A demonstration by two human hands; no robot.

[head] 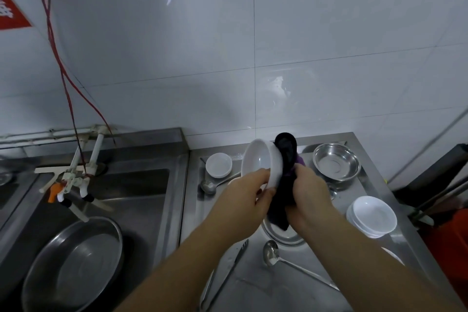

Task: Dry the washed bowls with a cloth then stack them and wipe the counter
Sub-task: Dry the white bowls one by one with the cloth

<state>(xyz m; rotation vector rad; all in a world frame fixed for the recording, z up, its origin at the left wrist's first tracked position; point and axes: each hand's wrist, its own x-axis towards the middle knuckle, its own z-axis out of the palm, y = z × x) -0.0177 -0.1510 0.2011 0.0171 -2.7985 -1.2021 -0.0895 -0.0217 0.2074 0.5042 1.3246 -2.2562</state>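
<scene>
Left hand [247, 194] grips a white bowl [262, 162] by its near rim, thumb inside, bowl tipped on edge with the opening facing left. Right hand [307, 191] is curled round a dark cloth [285, 159], which is pressed against the bowl's outer right side; cloth pokes above the rim and hangs down below the hands. Both forearms reach in from the near edge, hands held above the steel desk [253, 294], mid-desk.

Desk has a raised back lip at the tiled wall [253, 58] and a left edge touching the sink [141, 197]. Open steel surface shows near centre, between the utensils.

On the desk: a small white bowl [218, 165] far left, a ladle [210, 185] just near it, a steel bowl [336, 161] far right, a stack of white bowls [372, 215] on the right, well apart from the hands. A steel dish [281, 235] sits right below the hanging cloth. Tongs [225, 278] and a second ladle [273, 253] lie near. Left sink holds a steel basin [76, 261] under the taps [73, 182]. Red cord [63, 71] hangs down the wall.
</scene>
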